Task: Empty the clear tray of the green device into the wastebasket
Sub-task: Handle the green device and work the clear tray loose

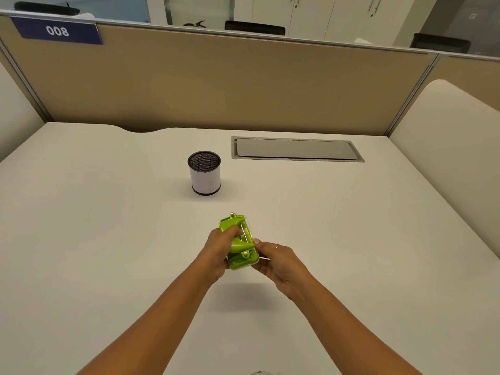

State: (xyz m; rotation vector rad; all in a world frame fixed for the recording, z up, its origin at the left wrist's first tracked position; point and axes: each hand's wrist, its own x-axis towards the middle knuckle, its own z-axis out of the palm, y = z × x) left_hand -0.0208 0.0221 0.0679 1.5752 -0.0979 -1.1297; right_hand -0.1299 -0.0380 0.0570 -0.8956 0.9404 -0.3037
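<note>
A green device [239, 246], a hole punch with a clear tray on its underside, is held tilted on its side above the white desk. My left hand [217, 253] grips its green body from the left. My right hand [278, 259] holds the right side, fingertips on the clear tray's edge [253, 236]. Farther back on the desk stands the wastebasket [204, 173], a small white cylinder with a dark mesh inside, upright and apart from both hands.
A grey cable flap [296, 149] is set into the white desk [108, 226] behind and to the right of the wastebasket. Beige partition walls [243, 85] close the desk at the back and sides.
</note>
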